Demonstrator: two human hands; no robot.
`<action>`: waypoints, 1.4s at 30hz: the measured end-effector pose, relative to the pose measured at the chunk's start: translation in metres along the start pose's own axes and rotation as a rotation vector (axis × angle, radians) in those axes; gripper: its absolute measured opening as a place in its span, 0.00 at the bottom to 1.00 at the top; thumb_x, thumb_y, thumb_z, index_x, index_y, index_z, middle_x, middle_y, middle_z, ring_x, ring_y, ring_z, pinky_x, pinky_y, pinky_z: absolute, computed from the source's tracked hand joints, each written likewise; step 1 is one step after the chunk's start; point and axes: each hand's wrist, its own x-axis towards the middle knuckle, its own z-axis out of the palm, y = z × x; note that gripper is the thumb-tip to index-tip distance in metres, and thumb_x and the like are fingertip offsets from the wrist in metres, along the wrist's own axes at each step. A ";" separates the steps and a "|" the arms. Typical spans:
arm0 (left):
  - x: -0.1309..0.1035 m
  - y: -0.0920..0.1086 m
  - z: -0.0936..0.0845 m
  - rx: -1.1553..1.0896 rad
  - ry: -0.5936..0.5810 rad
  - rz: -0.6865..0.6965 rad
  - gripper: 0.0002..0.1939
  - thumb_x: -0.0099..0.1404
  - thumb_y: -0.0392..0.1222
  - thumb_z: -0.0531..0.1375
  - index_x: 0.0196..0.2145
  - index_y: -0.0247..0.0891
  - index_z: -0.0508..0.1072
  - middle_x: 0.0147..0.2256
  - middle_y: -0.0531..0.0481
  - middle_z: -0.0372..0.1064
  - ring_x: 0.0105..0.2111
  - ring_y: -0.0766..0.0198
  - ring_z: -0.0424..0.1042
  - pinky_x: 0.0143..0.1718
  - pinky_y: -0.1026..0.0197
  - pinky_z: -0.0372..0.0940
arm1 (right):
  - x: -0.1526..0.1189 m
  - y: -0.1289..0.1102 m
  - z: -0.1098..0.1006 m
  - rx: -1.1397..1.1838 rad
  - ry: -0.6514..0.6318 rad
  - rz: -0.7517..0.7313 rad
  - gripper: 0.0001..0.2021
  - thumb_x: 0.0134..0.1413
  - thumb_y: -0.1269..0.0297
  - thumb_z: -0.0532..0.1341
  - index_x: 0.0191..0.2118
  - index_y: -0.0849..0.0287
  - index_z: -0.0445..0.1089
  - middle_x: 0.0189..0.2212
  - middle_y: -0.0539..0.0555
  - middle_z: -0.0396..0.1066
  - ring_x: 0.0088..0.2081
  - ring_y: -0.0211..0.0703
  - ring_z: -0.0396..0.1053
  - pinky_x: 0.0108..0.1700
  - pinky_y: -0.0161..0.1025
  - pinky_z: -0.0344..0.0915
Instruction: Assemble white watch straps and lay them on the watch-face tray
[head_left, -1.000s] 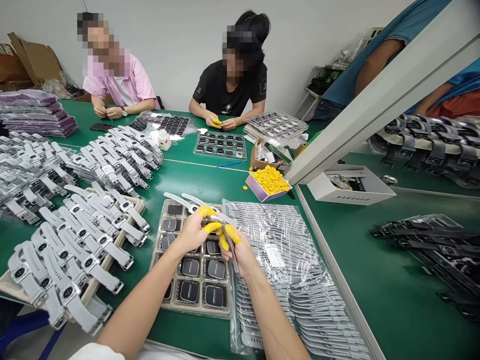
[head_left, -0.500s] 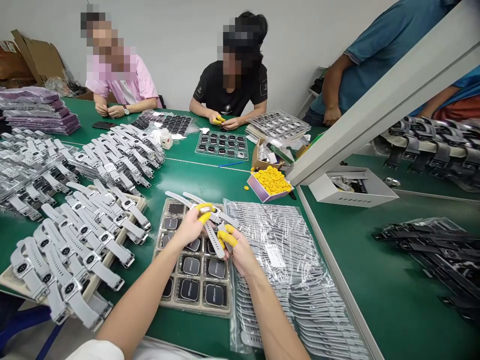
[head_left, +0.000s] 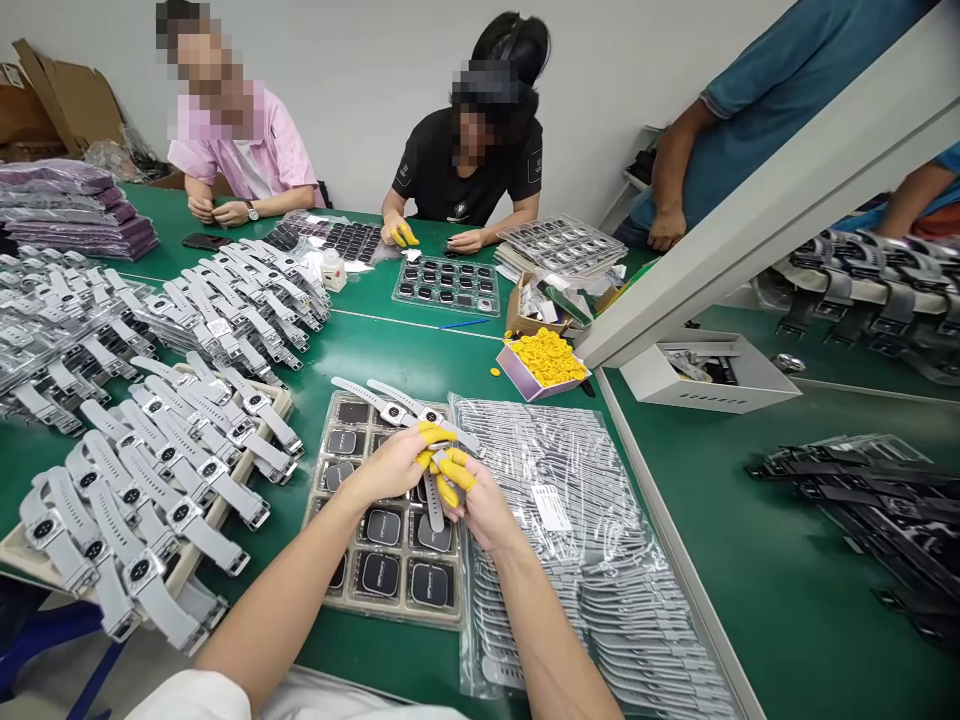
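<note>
Yellow finger covers are on both my hands, which meet over the tray's upper right part. My left hand (head_left: 401, 460) pinches the upper end of a grey watch piece. My right hand (head_left: 472, 490) grips the same piece from the right; its grey strap (head_left: 434, 502) hangs down between the hands. The part between my fingertips is mostly hidden. Below lies a beige tray (head_left: 390, 612) of square dark watch faces (head_left: 383, 527). Two grey-strapped watches (head_left: 394, 412) rest across its top edge. Right of the tray is a clear bag of grey straps (head_left: 555, 450).
Grey watches (head_left: 169, 456) fill trays at the left. A box of yellow finger covers (head_left: 541, 365) stands beyond the bag, near a slanted white post (head_left: 750, 190). Across the green table (head_left: 375, 345), two people sit by trays; another person stands at right.
My left hand has moved right and down, closer to my right hand. The held strap now hangs more upright. The person in black has moved one hand left, away from the other.
</note>
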 end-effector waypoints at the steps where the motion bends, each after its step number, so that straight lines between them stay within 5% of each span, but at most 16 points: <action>1: 0.000 0.001 0.000 -0.002 -0.001 -0.003 0.31 0.61 0.23 0.50 0.58 0.40 0.74 0.56 0.43 0.74 0.57 0.55 0.72 0.62 0.49 0.67 | 0.000 0.000 0.000 -0.006 -0.004 0.000 0.16 0.55 0.49 0.69 0.34 0.56 0.67 0.14 0.41 0.62 0.14 0.30 0.48 0.16 0.30 0.53; 7: 0.000 0.004 -0.001 -0.020 -0.018 0.013 0.33 0.58 0.22 0.50 0.58 0.42 0.74 0.57 0.45 0.74 0.58 0.55 0.72 0.62 0.48 0.67 | 0.000 -0.002 0.000 0.003 -0.026 0.007 0.16 0.55 0.50 0.69 0.32 0.55 0.67 0.12 0.40 0.59 0.13 0.30 0.46 0.15 0.30 0.52; 13: 0.001 0.002 0.002 -0.056 0.034 -0.063 0.22 0.68 0.29 0.52 0.56 0.40 0.75 0.52 0.42 0.76 0.54 0.54 0.74 0.59 0.49 0.68 | 0.003 -0.004 0.001 0.087 0.039 0.017 0.16 0.52 0.51 0.70 0.32 0.56 0.67 0.12 0.39 0.57 0.13 0.29 0.44 0.15 0.29 0.50; 23: -0.001 0.016 -0.001 -0.065 -0.071 -0.141 0.21 0.76 0.40 0.50 0.64 0.42 0.68 0.60 0.42 0.68 0.61 0.54 0.67 0.67 0.47 0.61 | 0.003 -0.004 0.000 0.168 0.061 -0.030 0.16 0.53 0.52 0.70 0.29 0.55 0.66 0.12 0.39 0.54 0.13 0.29 0.44 0.15 0.29 0.48; 31: -0.003 0.023 -0.001 0.286 -0.109 -0.063 0.20 0.70 0.37 0.54 0.57 0.37 0.73 0.52 0.38 0.70 0.53 0.48 0.71 0.59 0.45 0.68 | 0.004 -0.005 -0.002 0.140 0.086 0.054 0.17 0.49 0.54 0.70 0.25 0.56 0.64 0.12 0.40 0.55 0.12 0.27 0.41 0.13 0.28 0.43; 37: -0.001 0.023 -0.003 0.175 -0.109 -0.061 0.21 0.74 0.36 0.47 0.60 0.39 0.69 0.54 0.41 0.70 0.53 0.54 0.72 0.59 0.51 0.68 | 0.005 -0.005 -0.003 0.204 0.057 0.029 0.14 0.49 0.54 0.70 0.27 0.56 0.66 0.11 0.38 0.51 0.13 0.28 0.40 0.13 0.28 0.42; 42: -0.003 0.027 0.002 0.336 -0.117 -0.067 0.20 0.69 0.35 0.53 0.57 0.36 0.72 0.50 0.38 0.71 0.51 0.49 0.72 0.56 0.47 0.69 | 0.005 -0.003 -0.004 0.132 0.083 0.040 0.17 0.52 0.52 0.69 0.26 0.55 0.63 0.12 0.39 0.53 0.12 0.27 0.40 0.13 0.28 0.43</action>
